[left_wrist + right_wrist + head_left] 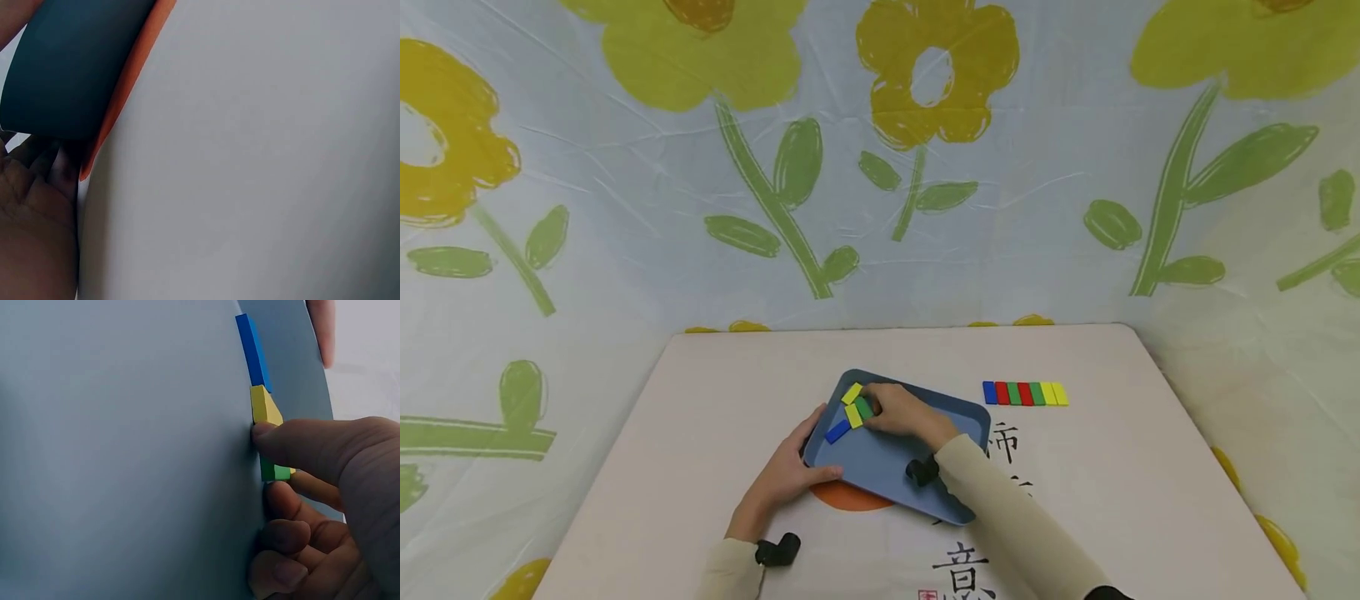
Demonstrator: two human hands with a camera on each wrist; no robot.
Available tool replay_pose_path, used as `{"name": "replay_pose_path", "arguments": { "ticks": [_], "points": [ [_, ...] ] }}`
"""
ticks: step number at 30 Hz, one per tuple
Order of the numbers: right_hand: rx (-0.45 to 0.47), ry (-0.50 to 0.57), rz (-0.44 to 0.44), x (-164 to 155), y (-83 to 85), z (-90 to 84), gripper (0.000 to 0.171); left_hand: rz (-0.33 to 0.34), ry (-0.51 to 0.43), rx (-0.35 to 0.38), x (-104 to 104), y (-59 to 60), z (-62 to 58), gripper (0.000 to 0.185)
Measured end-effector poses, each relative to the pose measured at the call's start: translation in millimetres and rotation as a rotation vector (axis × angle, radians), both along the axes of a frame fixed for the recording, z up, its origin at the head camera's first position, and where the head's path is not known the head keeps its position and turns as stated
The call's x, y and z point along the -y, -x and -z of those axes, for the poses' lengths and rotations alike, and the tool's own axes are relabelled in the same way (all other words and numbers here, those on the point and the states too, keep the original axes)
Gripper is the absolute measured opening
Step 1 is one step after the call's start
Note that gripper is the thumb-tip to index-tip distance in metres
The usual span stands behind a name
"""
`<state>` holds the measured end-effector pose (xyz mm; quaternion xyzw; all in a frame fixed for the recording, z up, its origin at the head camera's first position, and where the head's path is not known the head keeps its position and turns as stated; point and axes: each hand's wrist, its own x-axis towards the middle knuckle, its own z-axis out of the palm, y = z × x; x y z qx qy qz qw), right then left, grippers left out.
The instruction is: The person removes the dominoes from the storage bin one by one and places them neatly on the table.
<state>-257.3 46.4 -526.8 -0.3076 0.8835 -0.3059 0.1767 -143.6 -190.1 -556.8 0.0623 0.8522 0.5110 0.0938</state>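
My left hand [788, 471] grips the left end of a blue-grey tray [887, 467], thumb over the near rim and fingers around the side; the left wrist view shows fingers beneath the tray wall [56, 69]. Inside the tray, my right hand [901, 411] pinches a small green block [864, 407] between thumb and fingertip, partly covering it. Beside the green block lies a yellow block [265, 406], followed by a blue block [253, 353]. Another yellow block [852, 393] sits at the far side, near the tray's rim.
To the right of the tray, a row of blue, red, green and yellow blocks [1025, 393] lies on the pale tabletop [722, 400]. An orange printed shape [850, 497] shows under the tray. Black printed characters [964, 571] mark the cloth nearby.
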Motion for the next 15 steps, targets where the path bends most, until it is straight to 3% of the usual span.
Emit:
{"name": "replay_pose_path", "arguments": {
  "ticks": [15],
  "points": [
    [-0.053, -0.045, 0.031, -6.5, -8.5, -5.1, 0.051, -0.008, 0.022, -0.006, -0.5, -0.4, 0.4, 0.106]
  ]
}}
